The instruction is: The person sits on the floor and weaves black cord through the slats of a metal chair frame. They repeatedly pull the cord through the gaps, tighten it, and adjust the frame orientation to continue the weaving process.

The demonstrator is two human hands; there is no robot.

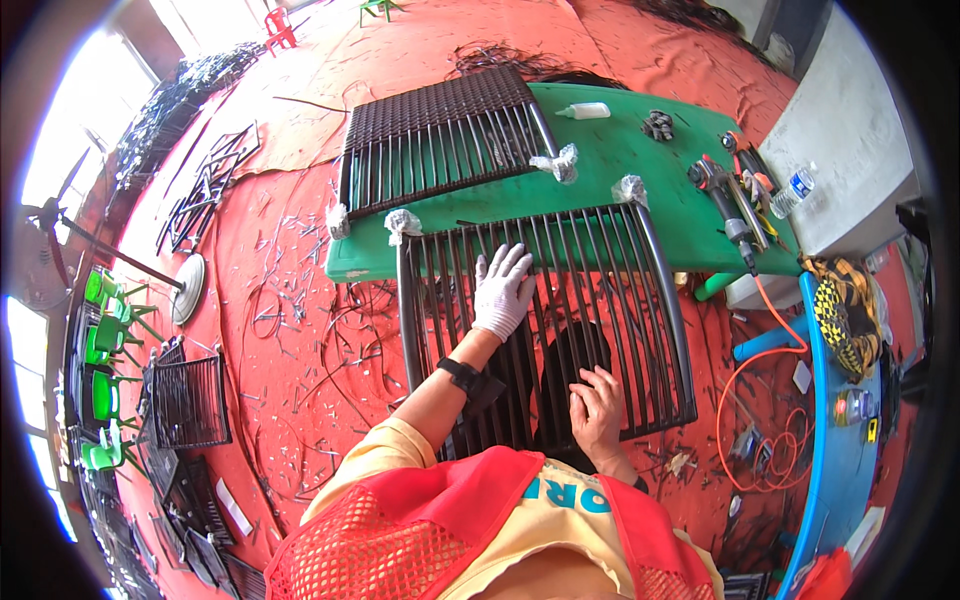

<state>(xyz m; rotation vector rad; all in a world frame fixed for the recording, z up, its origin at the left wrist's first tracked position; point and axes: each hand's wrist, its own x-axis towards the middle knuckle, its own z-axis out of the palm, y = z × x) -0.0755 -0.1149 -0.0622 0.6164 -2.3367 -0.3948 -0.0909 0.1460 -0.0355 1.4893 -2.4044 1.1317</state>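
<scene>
A black slatted frame [650,300] leans in front of me against the near edge of the green table [640,150], with clear plastic wrapped around its two far corners. My left hand [502,295], in a white glove, lies on its slats left of the middle with fingers spread. My right hand [597,408], bare, is over the slats near the frame's close end, fingers loosely bent and apart, with nothing visible in it. A second frame [440,130] lies on the table's left part; its far half is woven with dark brown strips, its near half bare slats.
On the table are a white bottle [585,111], a dark crumpled bundle [657,125] and a power drill [722,195] with an orange hose [735,390]. A blue table [815,450] stands right. Loose strips litter the red floor [290,400]. Black frames [188,400] and a fan [190,285] are left.
</scene>
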